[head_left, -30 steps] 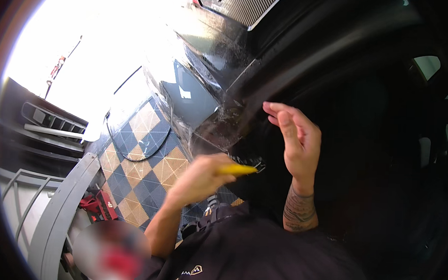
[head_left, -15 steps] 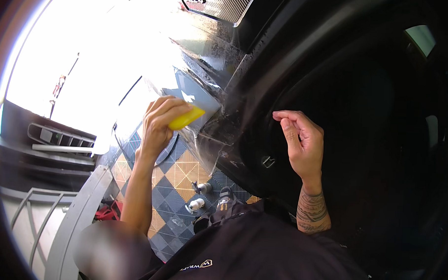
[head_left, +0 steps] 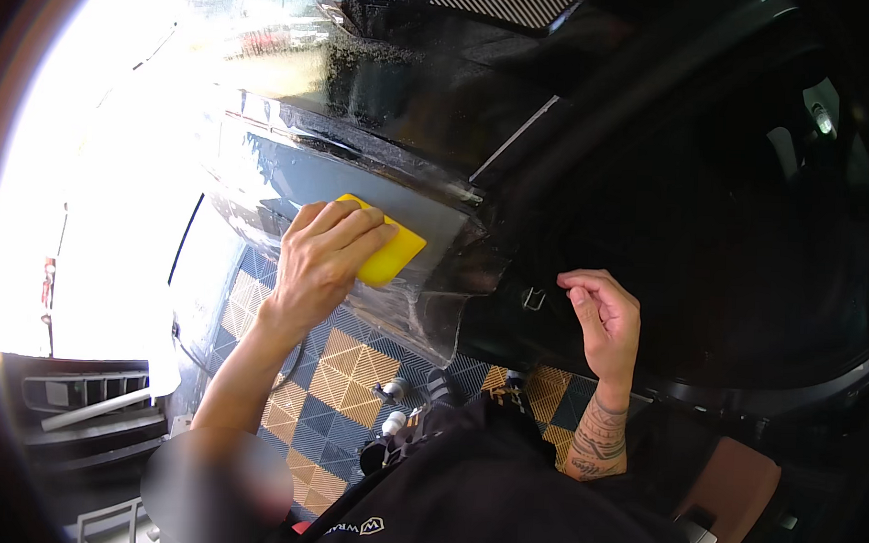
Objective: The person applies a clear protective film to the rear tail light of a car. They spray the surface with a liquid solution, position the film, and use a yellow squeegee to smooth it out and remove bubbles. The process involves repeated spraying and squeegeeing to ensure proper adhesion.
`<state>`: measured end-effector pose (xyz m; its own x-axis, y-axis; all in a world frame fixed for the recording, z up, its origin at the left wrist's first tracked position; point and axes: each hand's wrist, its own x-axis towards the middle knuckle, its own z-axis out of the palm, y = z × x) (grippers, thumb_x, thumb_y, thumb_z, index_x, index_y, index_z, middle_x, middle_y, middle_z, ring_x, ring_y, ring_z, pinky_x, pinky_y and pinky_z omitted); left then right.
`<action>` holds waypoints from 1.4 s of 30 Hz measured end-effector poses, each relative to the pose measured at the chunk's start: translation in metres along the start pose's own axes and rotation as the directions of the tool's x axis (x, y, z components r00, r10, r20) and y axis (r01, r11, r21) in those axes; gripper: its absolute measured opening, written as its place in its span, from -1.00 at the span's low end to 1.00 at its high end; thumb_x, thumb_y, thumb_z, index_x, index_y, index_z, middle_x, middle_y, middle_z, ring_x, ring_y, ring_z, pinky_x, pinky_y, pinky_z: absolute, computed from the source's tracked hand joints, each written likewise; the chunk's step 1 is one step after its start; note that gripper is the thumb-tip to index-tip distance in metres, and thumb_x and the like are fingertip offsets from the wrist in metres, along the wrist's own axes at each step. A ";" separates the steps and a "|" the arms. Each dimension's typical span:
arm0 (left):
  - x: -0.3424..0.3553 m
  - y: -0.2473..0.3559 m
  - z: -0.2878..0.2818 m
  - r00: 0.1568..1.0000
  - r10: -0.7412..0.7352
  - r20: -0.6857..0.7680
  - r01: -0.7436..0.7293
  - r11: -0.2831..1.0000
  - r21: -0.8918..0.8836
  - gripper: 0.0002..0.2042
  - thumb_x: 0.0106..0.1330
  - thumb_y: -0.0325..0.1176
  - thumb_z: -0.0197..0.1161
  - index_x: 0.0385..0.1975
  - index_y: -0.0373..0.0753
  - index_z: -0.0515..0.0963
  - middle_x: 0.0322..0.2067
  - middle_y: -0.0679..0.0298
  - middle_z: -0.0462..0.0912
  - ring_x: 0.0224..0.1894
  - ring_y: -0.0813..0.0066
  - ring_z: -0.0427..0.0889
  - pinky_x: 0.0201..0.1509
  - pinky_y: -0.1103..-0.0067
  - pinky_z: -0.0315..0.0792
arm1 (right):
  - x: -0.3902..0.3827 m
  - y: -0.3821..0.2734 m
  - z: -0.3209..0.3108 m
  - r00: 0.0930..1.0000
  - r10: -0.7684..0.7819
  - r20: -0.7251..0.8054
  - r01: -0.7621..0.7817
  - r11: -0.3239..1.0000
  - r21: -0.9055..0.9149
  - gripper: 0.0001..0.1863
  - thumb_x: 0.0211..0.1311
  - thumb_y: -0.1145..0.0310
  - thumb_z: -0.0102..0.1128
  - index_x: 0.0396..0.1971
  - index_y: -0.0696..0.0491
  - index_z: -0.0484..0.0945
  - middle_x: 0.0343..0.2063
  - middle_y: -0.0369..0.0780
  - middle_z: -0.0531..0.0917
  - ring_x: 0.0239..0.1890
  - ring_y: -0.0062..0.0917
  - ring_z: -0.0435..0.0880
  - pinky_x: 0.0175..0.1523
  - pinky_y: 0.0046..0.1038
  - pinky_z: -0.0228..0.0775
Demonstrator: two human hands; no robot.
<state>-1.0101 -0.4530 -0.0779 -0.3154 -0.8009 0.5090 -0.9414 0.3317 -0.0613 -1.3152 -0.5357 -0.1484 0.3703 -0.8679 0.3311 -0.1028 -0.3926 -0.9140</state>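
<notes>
My left hand (head_left: 322, 253) is closed round a yellow squeegee (head_left: 397, 256), whose flat blade lies against the wet, glossy edge panel (head_left: 361, 185) of a car body. A loose sheet of clear film (head_left: 437, 334) hangs wrinkled from the panel's lower end, just beyond the squeegee. Off to the right, my right hand (head_left: 610, 325) hovers before the dark door opening (head_left: 685, 232). Its fingers are loosely bent, with a gap to the thumb, and nothing shows in them. Nearest to it is a small metal latch loop (head_left: 534, 299).
Two spray bottles (head_left: 392, 390) stand on the patterned tile floor (head_left: 354, 369) near my feet. A brown seat or trim panel (head_left: 745, 488) is at the lower right. Shelving with a white tube (head_left: 95, 408) sits at the lower left. Bright glare washes out the upper left.
My left hand has brought the squeegee right and slightly down onto the panel. My right hand sits lower and slightly farther right. The view has shifted, showing more of the panel.
</notes>
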 end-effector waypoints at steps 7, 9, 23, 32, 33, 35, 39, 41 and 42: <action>0.029 -0.012 0.007 0.999 0.035 0.023 -0.036 0.999 0.036 -0.67 -0.16 -0.59 0.31 -0.30 -0.19 0.61 -0.22 0.34 0.63 -0.12 0.43 0.57 -0.10 0.53 0.44 | -0.013 -0.013 0.022 0.998 0.045 0.049 -0.043 0.999 -0.028 -0.90 0.21 0.54 0.16 -0.35 0.25 0.60 -0.33 -0.16 0.66 -0.36 -0.58 0.64 -0.24 -0.63 0.46; 0.009 -0.018 0.007 0.997 0.070 -0.033 -0.070 0.998 0.006 -0.67 -0.17 -0.56 0.35 -0.31 -0.18 0.61 -0.23 0.34 0.63 -0.12 0.43 0.58 -0.08 0.52 0.44 | -0.019 -0.013 0.021 0.998 0.042 0.049 -0.041 0.999 -0.008 -0.90 0.21 0.53 0.16 -0.35 0.24 0.61 -0.35 -0.17 0.66 -0.36 -0.58 0.64 -0.24 -0.62 0.46; 0.022 -0.004 0.006 0.994 -0.085 -0.063 0.089 0.994 0.065 -0.66 -0.15 -0.63 0.28 -0.29 -0.18 0.58 -0.28 0.35 0.60 -0.20 0.40 0.55 -0.20 0.51 0.41 | -0.018 -0.029 0.060 1.000 0.003 -0.014 -0.001 0.989 0.145 -0.91 0.17 0.57 0.14 -0.51 0.24 0.56 -0.55 -0.21 0.61 -0.55 -0.66 0.56 -0.42 -0.66 0.38; -0.046 0.082 0.007 0.998 0.067 0.007 -0.033 0.579 -0.815 -0.34 0.05 -0.56 0.22 0.23 -0.33 0.16 0.15 -0.09 0.10 0.20 -0.20 0.19 0.26 0.18 0.21 | -0.057 -0.058 0.151 0.957 -0.210 -0.198 0.264 0.915 0.305 -0.17 0.23 -0.02 0.13 0.31 0.20 0.06 0.33 0.02 0.04 0.32 -0.19 0.16 0.26 -0.21 0.23; -0.054 0.072 0.009 0.985 0.170 0.014 -0.067 0.456 -0.887 -0.33 0.08 -0.53 0.22 0.25 -0.33 0.12 0.19 -0.07 0.05 0.25 -0.21 0.13 0.31 0.16 0.16 | -0.058 -0.055 0.149 0.939 -0.267 -0.216 0.294 0.950 0.104 -0.35 0.29 0.14 0.07 0.26 0.19 0.17 0.29 0.02 0.11 0.28 -0.22 0.24 0.23 -0.26 0.29; -0.071 0.027 0.005 0.797 0.541 0.268 -0.181 0.637 -0.749 -0.35 0.15 -0.33 0.27 0.27 -0.23 0.22 0.30 -0.04 0.04 0.38 -0.16 -0.04 0.34 0.12 0.10 | -0.057 -0.062 0.147 0.912 -0.312 -0.266 0.248 0.936 -0.248 -0.60 0.25 0.47 0.08 0.11 0.06 0.44 0.12 -0.09 0.40 0.16 -0.30 0.42 0.16 -0.30 0.35; -0.145 -0.060 -0.008 0.583 0.695 0.421 -0.088 0.569 -0.817 -0.46 0.16 -0.22 0.29 0.17 -0.20 0.40 0.25 0.09 0.30 0.33 0.02 0.20 0.33 0.19 0.17 | -0.015 -0.049 0.165 0.888 -0.415 0.198 0.339 0.299 -0.892 -0.65 -0.09 0.44 0.31 -0.21 -0.17 0.66 -0.12 -0.40 0.57 0.04 -0.45 0.52 0.19 -0.26 0.15; -0.189 -0.107 -0.020 0.715 0.501 0.487 0.168 0.554 -0.816 -0.50 0.14 -0.28 0.31 0.12 -0.22 0.45 0.11 0.07 0.46 0.21 0.02 0.39 0.27 0.25 0.29 | -0.019 -0.035 0.124 0.886 -0.430 0.174 0.358 0.392 -0.847 -0.74 -0.14 0.50 0.31 -0.38 -0.16 0.69 -0.25 -0.43 0.59 -0.08 -0.50 0.56 0.20 -0.21 0.10; -0.220 -0.198 -0.027 0.692 0.482 0.537 0.160 0.623 -0.765 -0.53 0.13 -0.32 0.31 0.08 -0.24 0.48 0.07 0.07 0.50 0.17 0.04 0.44 0.23 0.28 0.33 | -0.040 -0.031 0.141 0.983 -0.182 0.026 0.087 0.340 -0.936 -0.75 -0.09 0.53 0.27 -0.41 -0.18 0.70 -0.28 -0.47 0.59 -0.12 -0.51 0.55 0.12 -0.24 0.16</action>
<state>-0.7508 -0.3294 -0.1542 -0.7366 -0.6620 -0.1385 -0.5455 0.4605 0.7003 -1.1965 -0.4460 -0.1665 0.4063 -0.7737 0.4861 -0.8669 -0.4945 -0.0625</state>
